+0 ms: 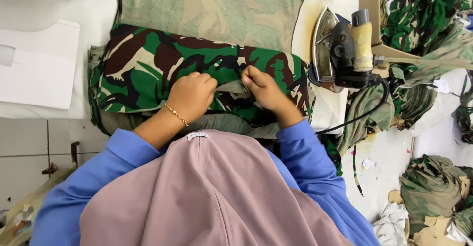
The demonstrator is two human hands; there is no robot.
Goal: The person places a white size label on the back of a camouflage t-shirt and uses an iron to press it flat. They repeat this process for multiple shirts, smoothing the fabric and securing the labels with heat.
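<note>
Both fists are pinched shut on the green-brown camouflage fabric piece (197, 66) at the near edge of the white padded ironing table (44, 4): left hand (193, 95), right hand (261, 88). Keep the fold taut; the steel-soled iron (340, 49) rests upright at the right edge.

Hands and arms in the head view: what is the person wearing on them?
Both arms are covered by long bright blue sleeves that end at the forearms, pushed up a little. The left hand is bare, with a thin gold-coloured chain bracelet at the wrist. The right hand is bare too, with no bracelet, watch or glove visible. No rings can be made out.
</note>
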